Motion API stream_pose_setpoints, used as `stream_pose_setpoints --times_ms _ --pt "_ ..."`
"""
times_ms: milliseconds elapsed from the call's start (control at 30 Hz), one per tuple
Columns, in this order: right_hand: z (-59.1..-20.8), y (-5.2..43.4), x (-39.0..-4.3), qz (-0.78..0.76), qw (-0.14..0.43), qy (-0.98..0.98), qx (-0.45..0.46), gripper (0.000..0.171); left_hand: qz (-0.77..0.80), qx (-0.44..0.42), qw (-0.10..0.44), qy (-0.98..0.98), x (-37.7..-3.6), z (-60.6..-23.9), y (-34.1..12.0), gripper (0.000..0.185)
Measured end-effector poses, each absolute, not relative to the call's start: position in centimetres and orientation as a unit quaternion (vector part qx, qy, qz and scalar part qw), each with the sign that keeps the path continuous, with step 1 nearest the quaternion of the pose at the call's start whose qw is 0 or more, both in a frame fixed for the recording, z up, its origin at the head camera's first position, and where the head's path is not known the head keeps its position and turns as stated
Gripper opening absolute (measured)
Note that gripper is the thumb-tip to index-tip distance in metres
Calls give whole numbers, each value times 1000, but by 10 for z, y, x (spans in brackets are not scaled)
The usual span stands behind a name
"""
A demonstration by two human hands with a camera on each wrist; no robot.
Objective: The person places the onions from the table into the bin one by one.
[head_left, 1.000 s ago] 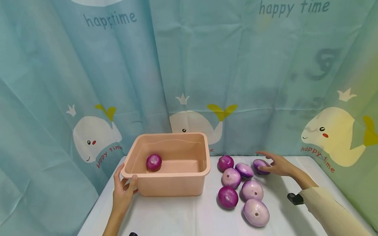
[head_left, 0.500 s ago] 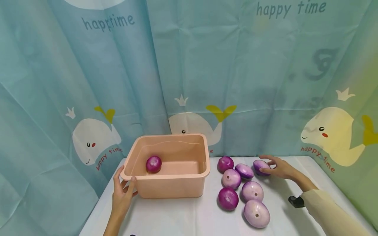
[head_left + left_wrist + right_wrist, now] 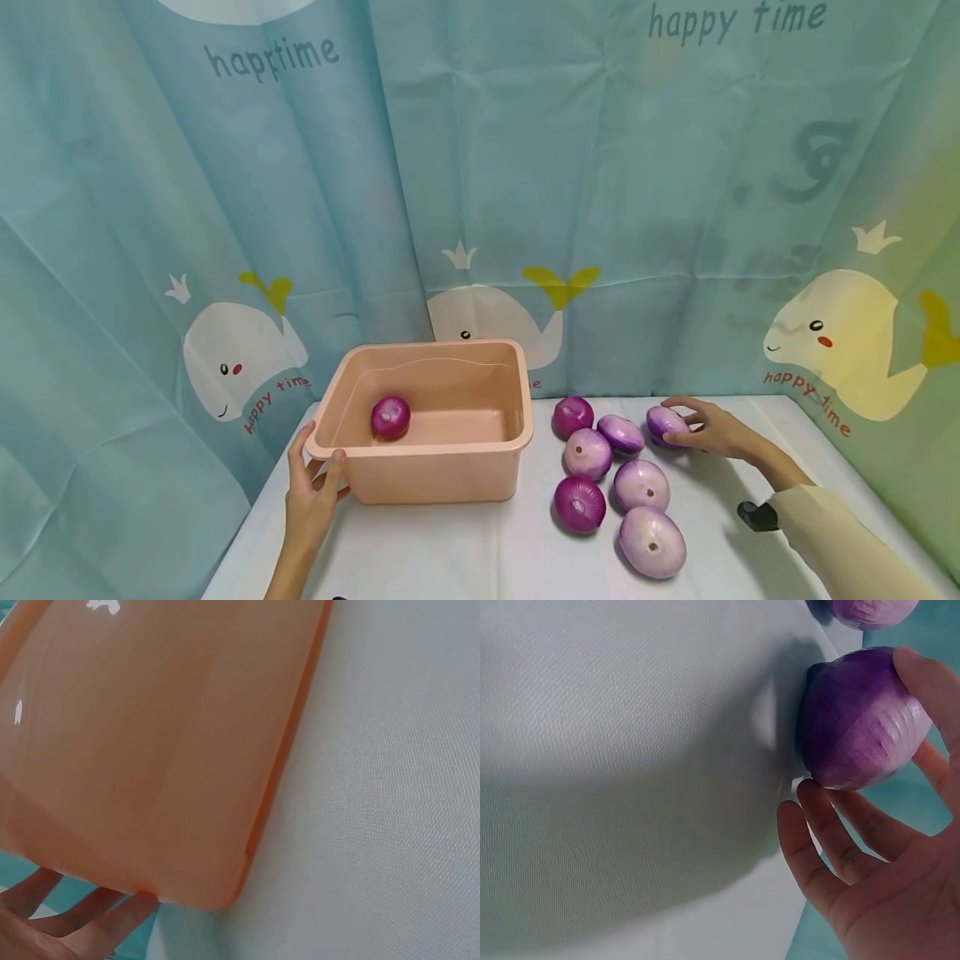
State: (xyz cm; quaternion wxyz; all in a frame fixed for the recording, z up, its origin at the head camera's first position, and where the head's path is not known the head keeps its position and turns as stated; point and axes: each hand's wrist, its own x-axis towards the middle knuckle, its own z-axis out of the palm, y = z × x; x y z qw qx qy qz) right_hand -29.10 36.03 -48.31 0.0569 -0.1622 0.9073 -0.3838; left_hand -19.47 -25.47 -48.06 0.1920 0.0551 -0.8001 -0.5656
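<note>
My left hand (image 3: 311, 504) grips the near left corner of a pale pink plastic bin (image 3: 431, 475), thumb on the front and fingers along the left side. In the left wrist view, the fingertips (image 3: 139, 904) touch the bin's wall. One dark purple onion (image 3: 391, 417) lies inside the bin. At the far right of the table, my right hand (image 3: 716, 429) holds a purple onion (image 3: 664, 426) between thumb and fingers. The right wrist view shows this onion (image 3: 862, 720) low against the white cloth, the thumb over its top and the other fingers beneath and behind.
Several more red onions stand in a cluster between the bin and my right hand, among them a dark one (image 3: 579, 504) and a large pale one (image 3: 652, 542). A white cloth covers the table (image 3: 420, 554). A blue whale-print curtain (image 3: 480, 167) hangs right behind.
My right hand has closed its thumb and fingers on the far right onion, which has shifted slightly right. The left hand stays on the bin's corner.
</note>
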Motion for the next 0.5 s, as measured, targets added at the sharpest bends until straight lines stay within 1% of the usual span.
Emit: stream_pose_setpoints --times_ms 333,500 --pt "-481 361 -290 -392 65 904 -160 60 -570 58 191 -797 -195 -478 -253 68" --pt "-480 360 -291 -383 56 907 -169 57 -571 58 192 -796 -195 -479 -253 68"
